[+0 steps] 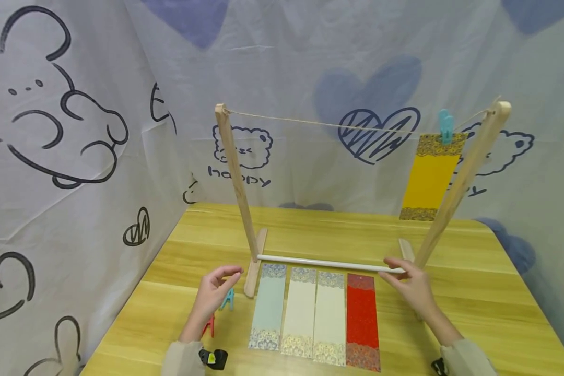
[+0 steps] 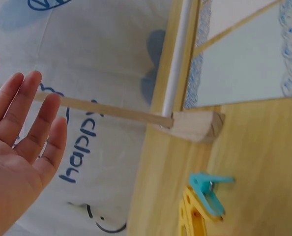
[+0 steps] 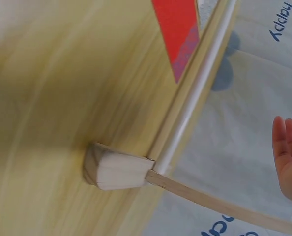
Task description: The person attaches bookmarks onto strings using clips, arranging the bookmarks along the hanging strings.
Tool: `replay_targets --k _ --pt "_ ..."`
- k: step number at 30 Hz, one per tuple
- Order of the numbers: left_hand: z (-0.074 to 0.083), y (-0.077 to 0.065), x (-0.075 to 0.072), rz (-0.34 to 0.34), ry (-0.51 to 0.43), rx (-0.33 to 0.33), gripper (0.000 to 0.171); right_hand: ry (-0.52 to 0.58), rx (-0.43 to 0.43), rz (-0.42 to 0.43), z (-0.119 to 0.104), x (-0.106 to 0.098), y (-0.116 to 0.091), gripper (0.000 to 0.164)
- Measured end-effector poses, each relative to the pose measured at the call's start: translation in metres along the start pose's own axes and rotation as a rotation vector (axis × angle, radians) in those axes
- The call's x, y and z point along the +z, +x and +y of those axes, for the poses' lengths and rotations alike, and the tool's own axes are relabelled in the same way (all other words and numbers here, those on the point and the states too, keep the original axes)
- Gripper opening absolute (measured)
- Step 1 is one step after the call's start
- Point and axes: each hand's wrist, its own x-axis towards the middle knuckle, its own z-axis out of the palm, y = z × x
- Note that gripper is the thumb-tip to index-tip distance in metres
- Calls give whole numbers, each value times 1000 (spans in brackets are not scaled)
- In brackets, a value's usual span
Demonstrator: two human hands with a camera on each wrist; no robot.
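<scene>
My left hand (image 1: pixel 216 292) hovers left of the wooden frame, its fingers relaxed and nothing held. The left wrist view shows its palm and loosely spread fingers (image 2: pixel 35 115). My right hand (image 1: pixel 413 287) is near the frame's right post, also holding nothing; in the head view it overlaps the end of the white rod (image 1: pixel 329 262). Between the hands lie a pale blue paper strip (image 1: pixel 269 303), two cream strips (image 1: pixel 300 308) and a red strip (image 1: pixel 363 316), all with patterned ends. A yellow strip (image 1: pixel 430 180) hangs from the string (image 1: pixel 310 122) under a turquoise clothespin (image 1: pixel 446 128).
Beside my left hand lie a blue clothespin (image 1: pixel 227 299) and a red clothespin (image 1: pixel 209 326); a yellow clothespin (image 2: pixel 192 211) shows in the left wrist view. Wooden posts (image 1: pixel 237 183) stand on feet on the table (image 1: pixel 155 303). A printed curtain (image 1: pixel 286 57) hangs behind.
</scene>
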Motion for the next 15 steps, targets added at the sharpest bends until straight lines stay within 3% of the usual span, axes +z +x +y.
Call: replay_targets --k 6,10,15 --pt "11 -16 -8 -9 89 6 23 -2 52 -50 6 1 -6 36" --pt "15 -23 -16 -48 185 -3 38 -13 66 -116 10 -2 -9 38" --pt "-5 -29 -30 -103 284 -19 63 26 79 -195 17 -3 -13 42"
